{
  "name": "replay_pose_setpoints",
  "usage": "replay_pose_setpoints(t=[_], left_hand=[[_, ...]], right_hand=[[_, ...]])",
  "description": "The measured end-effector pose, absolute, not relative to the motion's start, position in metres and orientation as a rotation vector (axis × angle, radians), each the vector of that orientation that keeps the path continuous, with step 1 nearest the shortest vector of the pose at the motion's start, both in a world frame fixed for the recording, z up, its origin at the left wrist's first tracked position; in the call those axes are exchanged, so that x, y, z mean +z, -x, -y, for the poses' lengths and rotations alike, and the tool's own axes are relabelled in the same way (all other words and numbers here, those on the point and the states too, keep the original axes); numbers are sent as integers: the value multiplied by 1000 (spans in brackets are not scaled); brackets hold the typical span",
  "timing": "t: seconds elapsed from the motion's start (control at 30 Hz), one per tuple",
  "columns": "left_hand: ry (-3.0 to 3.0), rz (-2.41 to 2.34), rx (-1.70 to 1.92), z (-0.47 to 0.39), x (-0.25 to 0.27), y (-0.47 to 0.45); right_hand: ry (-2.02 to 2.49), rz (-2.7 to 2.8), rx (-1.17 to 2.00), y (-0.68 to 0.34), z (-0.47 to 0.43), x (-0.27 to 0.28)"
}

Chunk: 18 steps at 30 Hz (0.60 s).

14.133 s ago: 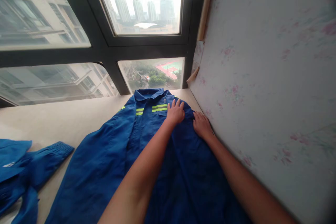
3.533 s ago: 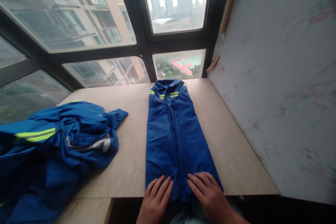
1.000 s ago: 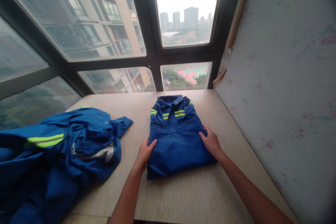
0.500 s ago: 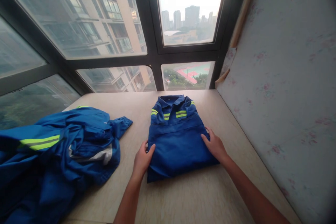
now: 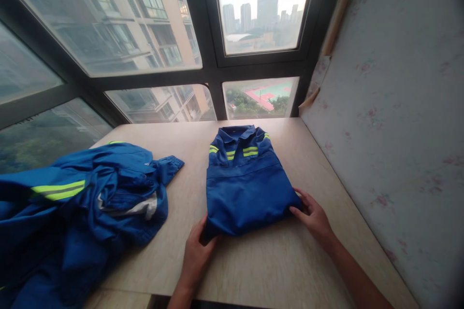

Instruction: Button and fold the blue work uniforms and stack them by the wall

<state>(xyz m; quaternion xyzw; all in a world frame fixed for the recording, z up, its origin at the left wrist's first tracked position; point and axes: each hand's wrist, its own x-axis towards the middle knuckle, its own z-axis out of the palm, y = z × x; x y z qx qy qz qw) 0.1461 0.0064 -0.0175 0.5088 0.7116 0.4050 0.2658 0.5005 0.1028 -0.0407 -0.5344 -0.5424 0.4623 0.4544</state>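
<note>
A blue work jacket (image 5: 246, 193) lies folded into a neat block, its collar toward the window and yellow-and-grey reflective strips across the chest. My left hand (image 5: 198, 246) grips its near left corner, the thumb along the near edge and the fingertips partly hidden by the cloth. At the near right corner, my right hand (image 5: 313, 215) holds the fabric with the thumb on top and the fingers around the side. A second blue garment (image 5: 119, 188), crumpled and with the same kind of strips, lies to the left, apart from both hands.
Both garments rest on a pale, wood-grained surface (image 5: 275, 265) with a dark gap at its near edge. Dark-framed windows (image 5: 212, 58) stand behind and to the left. A floral-papered wall (image 5: 380, 130) borders the right side.
Both hands have slid toward me along the jacket's sides to its near corners. The near edge of the folded jacket, low on the left before, now looks rounded in. The view has shifted slightly.
</note>
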Motion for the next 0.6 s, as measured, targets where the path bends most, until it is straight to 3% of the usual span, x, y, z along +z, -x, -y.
replay_pose_setpoints(t=[0.37, 0.6], left_hand=[[-1490, -1908, 1045, -15, 6, -133], [-1175, -1621, 926, -12, 7, -124]], right_hand=[[1253, 1201, 1176, -503, -117, -24], [1280, 1354, 1312, -513, -114, -33]])
